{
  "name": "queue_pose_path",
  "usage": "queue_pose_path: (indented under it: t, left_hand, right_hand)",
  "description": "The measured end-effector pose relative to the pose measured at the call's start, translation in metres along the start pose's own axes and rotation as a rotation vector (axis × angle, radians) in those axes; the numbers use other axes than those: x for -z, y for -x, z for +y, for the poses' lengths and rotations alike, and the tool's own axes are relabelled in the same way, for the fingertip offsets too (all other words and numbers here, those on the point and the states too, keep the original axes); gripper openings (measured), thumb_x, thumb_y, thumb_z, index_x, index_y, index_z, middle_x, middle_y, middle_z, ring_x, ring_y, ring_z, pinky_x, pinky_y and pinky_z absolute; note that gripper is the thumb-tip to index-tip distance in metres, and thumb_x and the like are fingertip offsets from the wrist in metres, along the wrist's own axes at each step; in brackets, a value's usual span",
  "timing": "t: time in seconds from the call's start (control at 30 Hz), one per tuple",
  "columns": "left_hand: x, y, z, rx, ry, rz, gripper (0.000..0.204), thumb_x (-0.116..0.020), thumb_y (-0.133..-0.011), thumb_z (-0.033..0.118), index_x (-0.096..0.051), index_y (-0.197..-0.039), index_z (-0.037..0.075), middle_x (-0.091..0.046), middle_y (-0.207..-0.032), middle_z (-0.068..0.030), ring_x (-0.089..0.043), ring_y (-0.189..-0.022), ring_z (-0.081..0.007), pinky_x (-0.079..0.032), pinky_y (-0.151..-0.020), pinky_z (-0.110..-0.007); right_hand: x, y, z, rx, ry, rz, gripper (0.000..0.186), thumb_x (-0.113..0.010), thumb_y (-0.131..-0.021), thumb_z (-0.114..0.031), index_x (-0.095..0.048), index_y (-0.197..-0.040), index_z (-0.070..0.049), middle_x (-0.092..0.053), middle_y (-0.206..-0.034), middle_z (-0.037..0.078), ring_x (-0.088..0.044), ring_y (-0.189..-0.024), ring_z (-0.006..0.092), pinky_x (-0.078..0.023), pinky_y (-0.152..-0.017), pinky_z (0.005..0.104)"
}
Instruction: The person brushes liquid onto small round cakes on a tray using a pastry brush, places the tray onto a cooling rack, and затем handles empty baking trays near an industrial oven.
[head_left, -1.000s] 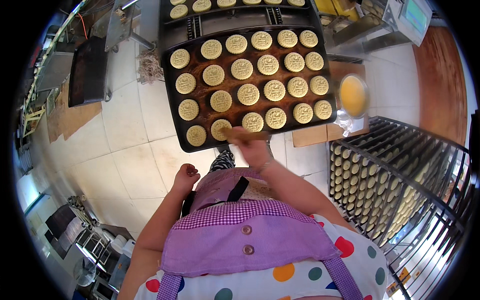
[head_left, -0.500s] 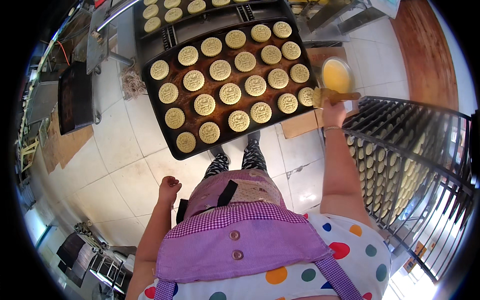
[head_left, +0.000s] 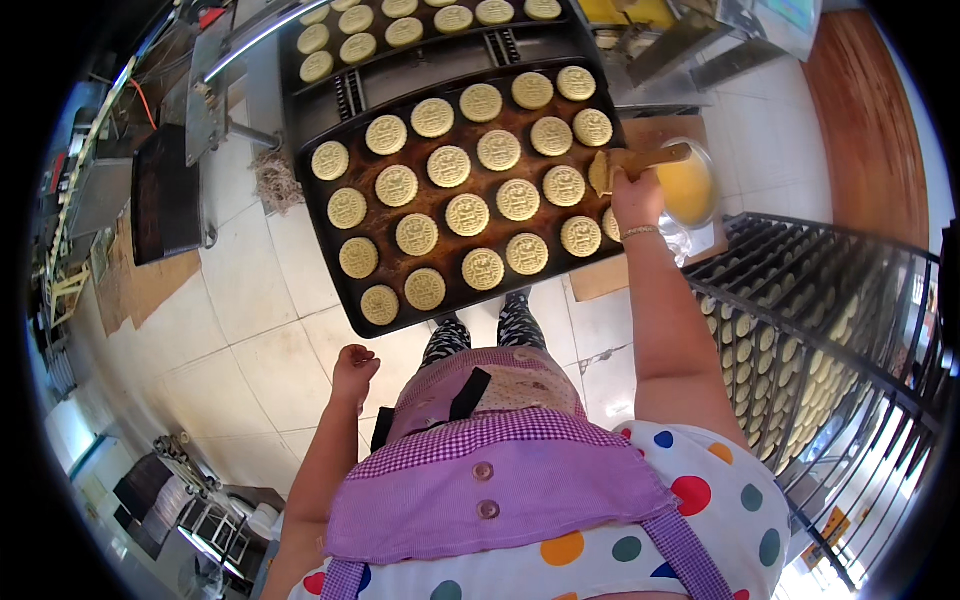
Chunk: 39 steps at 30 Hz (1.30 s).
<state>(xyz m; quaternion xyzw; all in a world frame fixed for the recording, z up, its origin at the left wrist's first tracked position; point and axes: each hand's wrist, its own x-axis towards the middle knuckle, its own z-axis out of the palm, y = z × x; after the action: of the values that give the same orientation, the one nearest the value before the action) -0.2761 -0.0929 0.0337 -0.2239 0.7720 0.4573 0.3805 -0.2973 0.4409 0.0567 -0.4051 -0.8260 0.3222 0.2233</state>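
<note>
My right hand [head_left: 637, 200] is closed round a wooden pastry brush [head_left: 655, 158]. Its bristles point left, over the right side of a dark baking tray [head_left: 420, 293], at a cake that the brush and hand mostly hide. Rows of round, pale yellow cakes [head_left: 468, 214] with stamped tops and scalloped edges lie spaced out on the tray. Just beyond the brush handle is a round bowl [head_left: 690, 190] of yellow liquid, partly behind my hand. My left hand [head_left: 354, 375] hangs below the tray's near left corner, fingers curled in, holding nothing.
Behind the tray lies another tray of the same cakes [head_left: 404, 32]. A black metal rack [head_left: 830, 290] at my right holds many more cakes. Cardboard [head_left: 650, 130] lies beneath the bowl. A dark empty tray [head_left: 165, 195] leans at the left, near a metal frame.
My right hand has carried the brush leftward, from beside the tray's right edge to over the cakes there. The whole view has shifted a little. My left hand stays curled.
</note>
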Motion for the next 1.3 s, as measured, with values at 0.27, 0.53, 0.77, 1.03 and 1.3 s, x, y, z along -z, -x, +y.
queue_pose_path:
  t: [0.27, 0.53, 0.77, 1.03, 1.3]
  left_hand:
    - [0.028, -0.011, -0.016, -0.008, 0.098, 0.025, 0.038, -0.067, -0.075, 0.005, -0.048, -0.107, 0.001, -0.058, -0.1, -0.009, -0.057, -0.092, -0.0171, -0.046, -0.082, -0.028]
    - [0.068, -0.008, -0.038, 0.07, 0.091, 0.079, 0.036, -0.066, -0.075, 0.005, -0.049, -0.107, 0.002, -0.058, -0.099, -0.0085, -0.057, -0.091, -0.0172, -0.046, -0.081, -0.029]
    - [0.084, -0.02, -0.052, 0.051, 0.059, 0.062, 0.036, -0.066, -0.075, 0.005, -0.049, -0.107, 0.002, -0.058, -0.098, -0.0082, -0.057, -0.09, -0.0168, -0.047, -0.08, -0.029]
    - [0.08, -0.013, -0.028, -0.026, 0.064, 0.019, 0.034, -0.066, -0.075, 0.005, -0.048, -0.104, 0.002, -0.058, -0.097, -0.0082, -0.057, -0.088, -0.0155, -0.047, -0.079, -0.028]
    - [0.066, -0.009, -0.032, -0.029, -0.01, -0.044, 0.035, -0.065, -0.075, 0.005, -0.048, -0.105, 0.002, -0.058, -0.1, -0.0098, -0.058, -0.091, -0.0178, -0.047, -0.081, -0.03]
  right_hand:
    - [-0.167, 0.13, -0.174, 0.188, -0.346, -0.488, 0.042, -0.056, -0.084, -0.038, -0.053, -0.107, -0.003, -0.064, -0.085, 0.024, -0.06, -0.085, 0.0416, -0.049, -0.074, 0.0487]
    - [-0.143, 0.049, -0.149, 0.017, 0.205, -0.347, 0.05, -0.051, -0.085, -0.047, -0.055, -0.104, -0.001, -0.066, -0.081, 0.02, -0.065, -0.073, 0.0366, -0.052, -0.065, 0.047]
    - [-0.165, 0.108, -0.164, 0.206, -0.03, -0.517, 0.049, -0.056, -0.081, -0.041, -0.055, -0.11, -0.002, -0.065, -0.086, 0.024, -0.062, -0.082, 0.0399, -0.05, -0.075, 0.0478]
    - [-0.105, 0.028, -0.109, 0.041, 0.119, -0.117, 0.037, -0.06, -0.081, -0.039, -0.061, -0.091, -0.003, -0.066, -0.079, 0.02, -0.064, -0.073, 0.0365, -0.051, -0.064, 0.0461]
    - [-0.116, 0.193, -0.145, 0.161, -0.052, -0.625, 0.033, -0.058, -0.081, -0.033, -0.061, -0.098, -0.005, -0.064, -0.076, 0.021, -0.062, -0.077, 0.0395, -0.05, -0.067, 0.0473]
